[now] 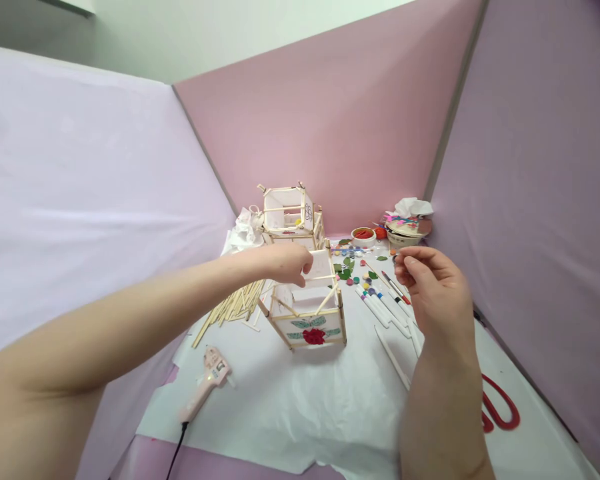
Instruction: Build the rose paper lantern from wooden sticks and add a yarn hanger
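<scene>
My left hand point(291, 263) reaches over the back left of a stick-framed lantern box point(314, 331), its fingers curled down at the top frame; what they pinch, if anything, is hidden. White panels fill the box, and the front one bears a red flower with green glittery leaves. To the right, my right hand point(427, 280) is raised above the markers, thumb and forefinger pressed together near a small dark thing too small to name. Behind the box stands a second stick frame point(289, 210).
A pink glue gun point(205, 387) lies front left, its cord running to the near edge. Wooden sticks point(233, 307) are piled left. Markers point(373, 308), leaves point(347, 267) and a red bowl point(363, 236) lie right. Red-handled scissors point(503, 403) rest beyond my right forearm.
</scene>
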